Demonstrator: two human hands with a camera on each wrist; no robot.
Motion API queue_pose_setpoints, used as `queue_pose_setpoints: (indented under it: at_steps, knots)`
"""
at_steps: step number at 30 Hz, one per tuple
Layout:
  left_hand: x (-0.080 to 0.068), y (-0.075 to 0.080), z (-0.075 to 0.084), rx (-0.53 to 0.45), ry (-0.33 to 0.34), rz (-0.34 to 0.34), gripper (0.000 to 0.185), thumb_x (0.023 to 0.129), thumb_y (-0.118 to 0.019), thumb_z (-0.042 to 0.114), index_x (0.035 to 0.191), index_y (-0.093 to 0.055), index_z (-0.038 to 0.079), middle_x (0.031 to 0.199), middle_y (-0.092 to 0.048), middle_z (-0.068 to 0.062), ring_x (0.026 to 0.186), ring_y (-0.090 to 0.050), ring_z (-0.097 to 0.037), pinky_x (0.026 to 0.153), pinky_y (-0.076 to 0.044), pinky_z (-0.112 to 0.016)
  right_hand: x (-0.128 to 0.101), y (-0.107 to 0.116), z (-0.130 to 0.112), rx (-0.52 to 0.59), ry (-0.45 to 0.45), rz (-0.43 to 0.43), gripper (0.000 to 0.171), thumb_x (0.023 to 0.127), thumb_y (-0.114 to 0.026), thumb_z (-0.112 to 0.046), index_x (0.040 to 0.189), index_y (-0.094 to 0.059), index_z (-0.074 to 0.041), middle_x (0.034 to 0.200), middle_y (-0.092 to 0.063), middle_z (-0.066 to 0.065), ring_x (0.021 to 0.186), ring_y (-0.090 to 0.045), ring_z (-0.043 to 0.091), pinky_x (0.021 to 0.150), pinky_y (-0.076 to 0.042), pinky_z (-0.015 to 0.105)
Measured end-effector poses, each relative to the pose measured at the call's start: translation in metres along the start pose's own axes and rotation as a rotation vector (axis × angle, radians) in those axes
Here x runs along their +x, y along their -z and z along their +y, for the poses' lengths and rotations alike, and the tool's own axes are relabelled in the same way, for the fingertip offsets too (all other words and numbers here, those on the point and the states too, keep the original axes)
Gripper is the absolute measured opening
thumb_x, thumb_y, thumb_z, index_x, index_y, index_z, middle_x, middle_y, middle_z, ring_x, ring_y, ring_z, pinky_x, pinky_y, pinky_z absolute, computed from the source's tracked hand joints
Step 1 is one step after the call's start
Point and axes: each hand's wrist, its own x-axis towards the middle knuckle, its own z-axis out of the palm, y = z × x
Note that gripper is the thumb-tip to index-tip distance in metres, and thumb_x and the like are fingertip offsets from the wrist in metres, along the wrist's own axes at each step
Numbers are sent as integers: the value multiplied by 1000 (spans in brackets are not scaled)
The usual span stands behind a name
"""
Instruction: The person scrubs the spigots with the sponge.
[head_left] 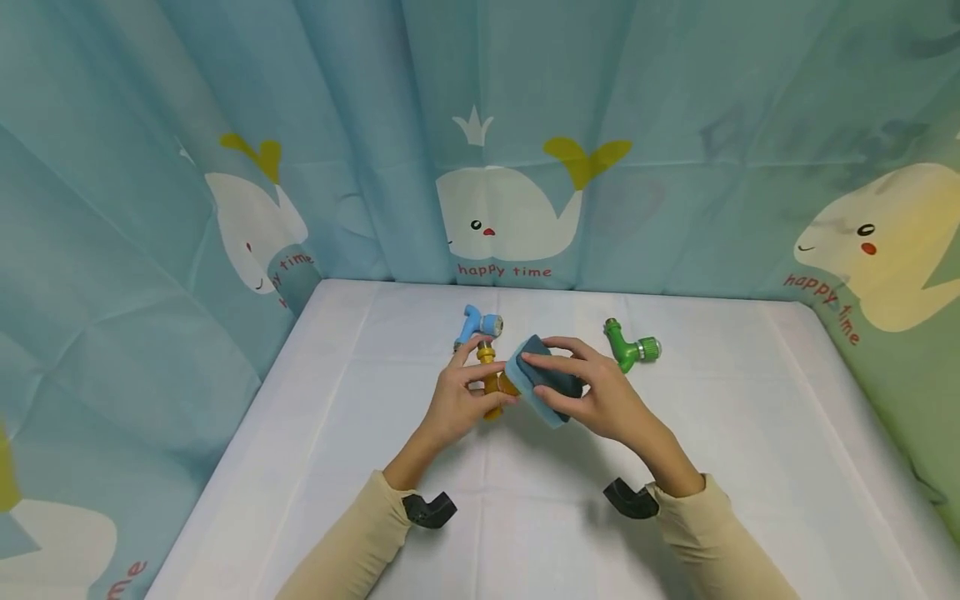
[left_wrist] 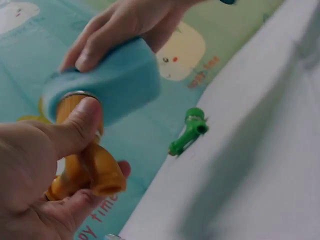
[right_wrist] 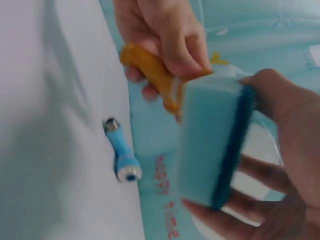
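Observation:
My left hand [head_left: 457, 402] grips an orange-yellow tap [left_wrist: 97, 167] between thumb and fingers, held above the table. In my right hand [head_left: 600, 390] is a two-layer sponge [right_wrist: 207, 142], light blue with a darker blue scouring side, pinched by thumb and fingers. The sponge's light side is against the round knob end of the tap, as the left wrist view shows. Behind the left hand lies a blue tap [head_left: 472, 323], partly hidden by its fingers in the head view. A green tap [head_left: 632, 346] lies on the table beyond the right hand.
A white cloth covers the table [head_left: 360, 433]. Blue curtains [head_left: 360, 150] printed with whales hang at the back and sides. Black curved pieces [head_left: 430, 510] show at both sleeve cuffs.

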Motion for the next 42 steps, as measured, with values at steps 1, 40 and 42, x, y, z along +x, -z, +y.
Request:
queue_pose_setpoints:
  at_steps: [1,40,42]
  knots:
    - [0,0,0,8,-5,-5,45,80,-88,7,121,-75,-1,156,-40,-12,114,-65,-36,80,-62,-33,0,1,0,-18,-2,1,44,89,-82,-17,131,-73,-19,137,-61,16,109,-68,31,76,-61,42]
    - [-5,0,-9,-530,193,-145,47,100,-68,16,140,-57,-7,113,-63,-28,75,-72,-22,80,-62,-37,-6,-17,-7,44,36,146,49,86,-83,-13,133,-71,-19,142,-57,12,93,-64,21,66,-58,33]
    - [-5,-1,-9,-557,211,-140,50,101,-67,16,141,-54,-10,122,-60,-24,75,-72,-22,81,-62,-36,-5,-20,-6,4,42,162,49,86,-84,-14,133,-72,-19,143,-56,14,92,-65,21,66,-59,34]
